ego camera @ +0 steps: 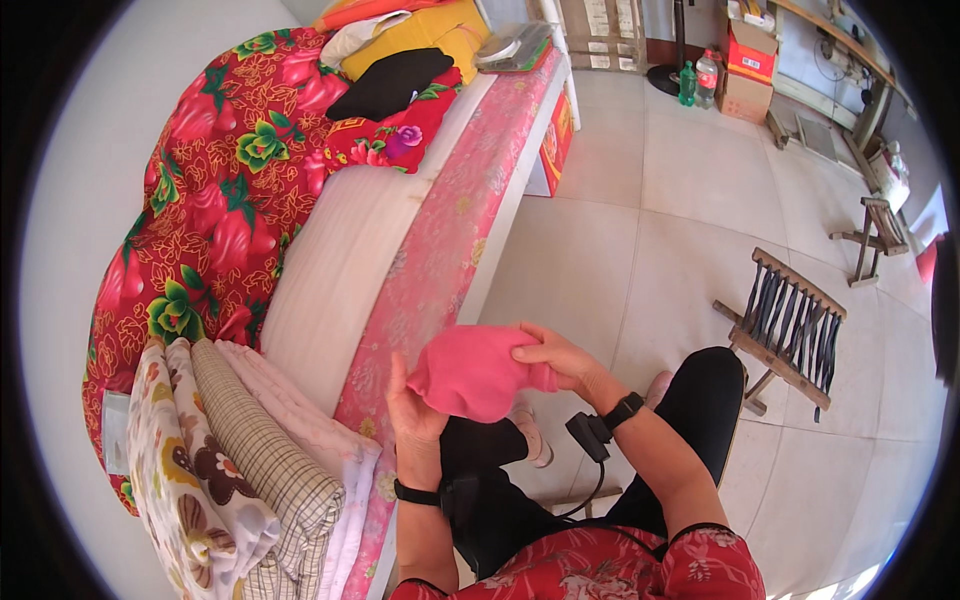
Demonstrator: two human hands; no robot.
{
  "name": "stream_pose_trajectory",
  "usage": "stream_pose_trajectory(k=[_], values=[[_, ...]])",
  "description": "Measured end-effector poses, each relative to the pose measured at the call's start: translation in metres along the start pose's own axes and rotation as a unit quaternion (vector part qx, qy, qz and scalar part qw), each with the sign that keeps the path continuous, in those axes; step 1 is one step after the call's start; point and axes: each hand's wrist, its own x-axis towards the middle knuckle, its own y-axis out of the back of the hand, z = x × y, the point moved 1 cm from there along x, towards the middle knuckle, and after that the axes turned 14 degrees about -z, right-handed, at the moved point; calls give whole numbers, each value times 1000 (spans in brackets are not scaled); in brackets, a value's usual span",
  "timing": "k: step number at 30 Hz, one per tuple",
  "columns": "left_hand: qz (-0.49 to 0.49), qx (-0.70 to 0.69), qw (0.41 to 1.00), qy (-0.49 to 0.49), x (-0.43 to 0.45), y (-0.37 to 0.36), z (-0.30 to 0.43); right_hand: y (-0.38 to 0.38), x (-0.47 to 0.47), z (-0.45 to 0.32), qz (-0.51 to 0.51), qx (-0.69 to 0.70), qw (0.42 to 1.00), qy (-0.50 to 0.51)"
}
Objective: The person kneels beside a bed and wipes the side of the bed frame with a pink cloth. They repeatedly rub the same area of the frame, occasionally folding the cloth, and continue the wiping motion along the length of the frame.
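A bright pink folded cloth item (pixel 469 371), whose exact kind I cannot tell, is held up between my two hands above my lap. At its left end is my left hand (pixel 414 401), holding the edge, with one finger pointing up beside it and the thumb mostly hidden. My right hand (pixel 559 356) pinches the right end, thumb on top and the other fingers partly behind. Just left of my left hand runs the bed edge, covered with a pink floral sheet (pixel 420 277).
Folded bedding (pixel 262 427) is stacked on the bed at lower left. Behind it lie a red floral quilt (pixel 225 195), a black cloth (pixel 390 82) and a yellow box (pixel 420 37). A folding stool (pixel 787 322) stands at right. Bottles (pixel 705 79) and cardboard boxes (pixel 746 97) stand farther off.
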Motion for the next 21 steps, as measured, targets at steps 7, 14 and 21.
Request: stream_pose_trajectory(k=[7, 14, 21], values=[[-10, 52, 995, -82, 3, -3, -1, -7, 10, -2, -12, 204, 976, 79], [66, 154, 986, 0, -2, 16, 5, 16, -1, 9, -54, 278, 950, 133], [84, 234, 969, 14, 9, 1, -12, 5, 5, 35, 57, 379, 899, 213]])
